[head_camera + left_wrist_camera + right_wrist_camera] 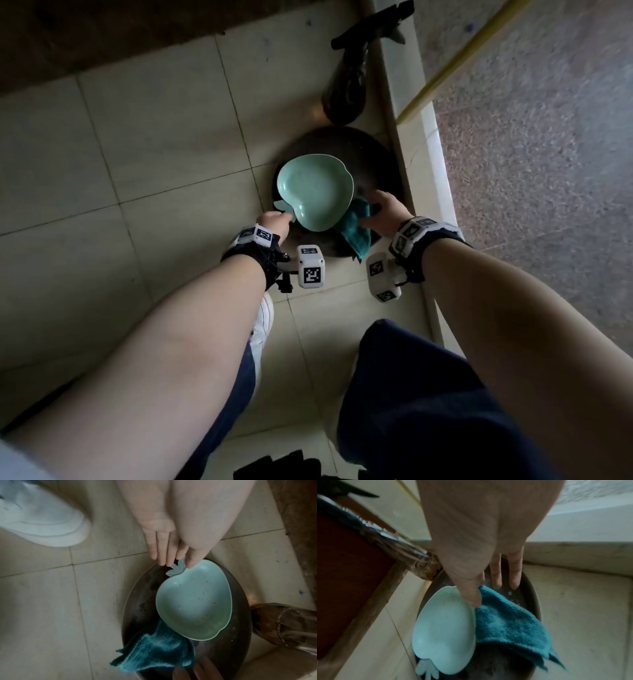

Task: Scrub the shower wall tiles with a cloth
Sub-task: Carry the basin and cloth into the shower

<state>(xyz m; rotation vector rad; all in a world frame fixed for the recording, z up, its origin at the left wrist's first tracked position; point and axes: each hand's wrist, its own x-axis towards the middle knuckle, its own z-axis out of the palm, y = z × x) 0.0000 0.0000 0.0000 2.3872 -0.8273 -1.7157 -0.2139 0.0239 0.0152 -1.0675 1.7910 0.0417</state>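
Cloth [354, 229], teal and crumpled, hangs over the near right rim of a dark basin [380, 156] on the tiled floor [137, 144], pinched by the right hand [385, 212]. Left hand [275, 222] pinches the leaf handle of a green dish [315, 190] in the basin. A bottle [346, 92] stands just beyond.
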